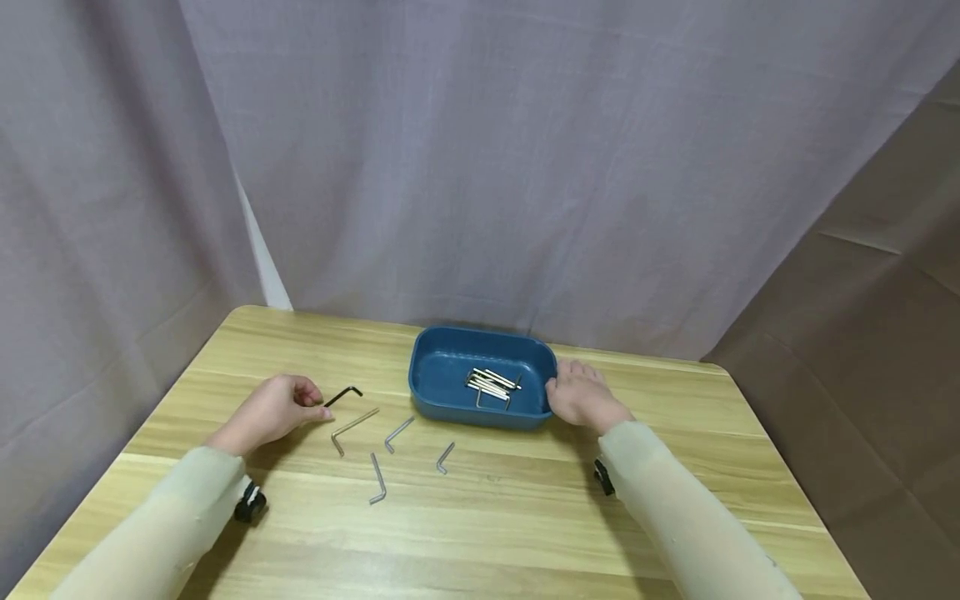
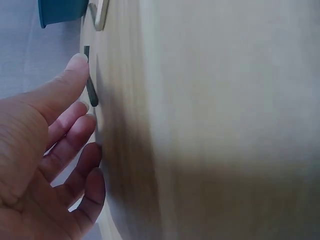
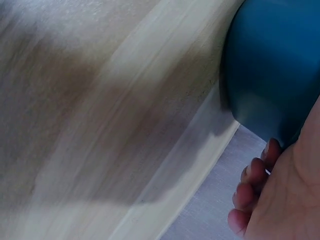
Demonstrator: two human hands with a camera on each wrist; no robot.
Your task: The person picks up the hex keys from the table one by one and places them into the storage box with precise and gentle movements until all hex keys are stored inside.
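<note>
Keys come first, nearest the viewer: four silver hex keys lie loose on the wooden table, just in front of and to the inner side of the left hand's fingertips. Beyond them the left hand rests on the table with its fingers loosely curled; the thumb tip touches one end of the black hex key, and the wrist view shows that key lying flat against the wood, not yet pinched. Sorting looks mid-way, with this black key as the piece in hand; the next move probably calls for closing thumb and forefinger on its long leg and lifting. Across from it the right hand lies with relaxed fingers against the side wall of the blue tray, steadying rather than gripping it. Inside, past those fingers, a bundle of silver keys rests.
</note>
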